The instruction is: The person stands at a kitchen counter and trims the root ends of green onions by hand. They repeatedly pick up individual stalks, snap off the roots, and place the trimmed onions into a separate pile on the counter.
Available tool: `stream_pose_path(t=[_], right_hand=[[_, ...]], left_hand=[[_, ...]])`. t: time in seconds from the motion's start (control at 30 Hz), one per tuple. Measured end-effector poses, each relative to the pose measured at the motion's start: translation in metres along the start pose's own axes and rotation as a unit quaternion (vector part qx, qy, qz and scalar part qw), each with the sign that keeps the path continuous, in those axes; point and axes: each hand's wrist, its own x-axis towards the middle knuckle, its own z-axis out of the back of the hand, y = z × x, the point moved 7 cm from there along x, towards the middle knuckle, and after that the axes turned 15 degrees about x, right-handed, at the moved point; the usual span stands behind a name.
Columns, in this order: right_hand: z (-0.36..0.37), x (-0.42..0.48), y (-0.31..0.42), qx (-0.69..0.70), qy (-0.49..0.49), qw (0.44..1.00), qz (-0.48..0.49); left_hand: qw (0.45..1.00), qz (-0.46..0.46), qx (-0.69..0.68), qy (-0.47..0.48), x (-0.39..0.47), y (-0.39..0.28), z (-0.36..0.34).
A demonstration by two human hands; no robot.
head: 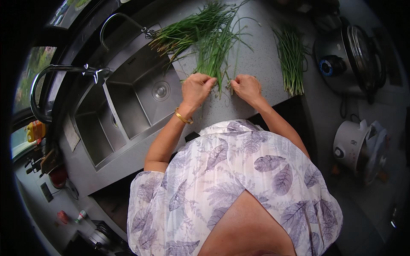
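My left hand (197, 89) grips a small bunch of garlic chives (211, 52) near its pale stem ends, above the grey speckled countertop (256, 60). The long green leaves fan out away from me. A short gap to the right, my right hand (248, 88) pinches a thin chive stalk (236, 65) by its lower end, with scraps of dry sheath at the fingertips. Behind the left hand lies a large loose pile of chives (189, 28), some stems overhanging the sink corner. A neater bundle of chives (291, 60) rests to the right, its stem ends lined up towards me.
A double-bowl stainless steel sink (141, 86) is set into the counter on the left. Two curved taps, one large chrome faucet (64, 68) and one slim faucet (123, 16), arch beside it. At the right stand a dark electric cooker (336, 64) and a white appliance (350, 145).
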Motion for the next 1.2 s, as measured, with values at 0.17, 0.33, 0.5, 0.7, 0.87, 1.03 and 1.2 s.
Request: stream_pose_path(t=[0.17, 0.33, 0.5, 0.7, 0.87, 1.03, 1.2], right_hand=[[0.015, -0.003, 0.015, -0.023, -0.013, 0.999, 0.024], [0.020, -0.007, 0.010, 0.089, -0.019, 0.996, 0.015], [0.007, -0.013, 0.023, 0.359, 0.050, 0.931, -0.043], [-0.002, -0.025, 0.052, 0.533, 0.152, 0.809, -0.193], [-0.002, -0.028, 0.050, 0.581, 0.156, 0.775, -0.190], [0.022, -0.020, 0.051, 0.563, 0.096, 0.808, -0.145], [0.025, -0.021, 0.054, 0.523, 0.082, 0.840, -0.118]], left_hand=[[0.992, 0.009, 0.107, 0.065, -0.011, -0.015, -0.026], [0.990, 0.110, -0.020, 0.080, -0.011, 0.001, -0.026], [0.906, 0.156, -0.358, 0.163, -0.019, -0.006, -0.008], [0.800, 0.138, -0.519, 0.267, -0.040, -0.029, -0.002], [0.738, 0.153, -0.566, 0.334, -0.054, -0.036, -0.007], [0.669, 0.228, -0.613, 0.353, -0.065, -0.038, -0.003], [0.715, 0.173, -0.578, 0.353, -0.057, -0.050, -0.003]])
